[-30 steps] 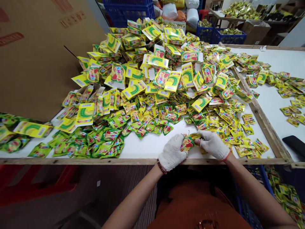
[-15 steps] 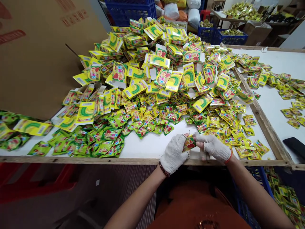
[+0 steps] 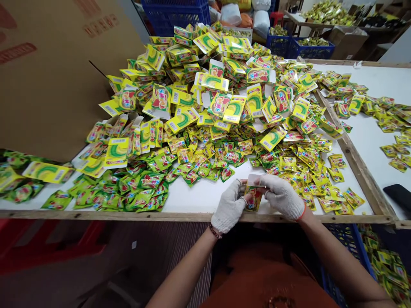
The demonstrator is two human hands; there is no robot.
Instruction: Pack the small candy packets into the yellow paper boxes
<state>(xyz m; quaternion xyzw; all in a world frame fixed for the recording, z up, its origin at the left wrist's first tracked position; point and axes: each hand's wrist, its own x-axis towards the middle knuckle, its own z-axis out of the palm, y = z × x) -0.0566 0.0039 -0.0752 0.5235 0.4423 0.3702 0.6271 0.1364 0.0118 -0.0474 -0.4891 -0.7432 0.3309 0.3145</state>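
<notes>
Plainly much is left: the left hand point(image 3: 228, 206) and right hand point(image 3: 282, 196), both gloved, are closed around one small carton point(image 3: 253, 197) at the tabletop's point(image 3: 199, 197) near edge, its white flap up, perhaps part-filled. Beyond lie heaps of loose sachets point(image 3: 141, 188) and flat cartons point(image 3: 224, 98), seemingly unpacked.

Left hand point(image 3: 228, 206) and right hand point(image 3: 282, 196) in white knitted work gloves point(image 3: 224, 214), the right one trimmed red at the cuff point(image 3: 302, 212), a dark beaded bracelet point(image 3: 212, 231) at the left wrist, forearms bare, and a rust-orange garment point(image 3: 266, 278) over the lap.
</notes>
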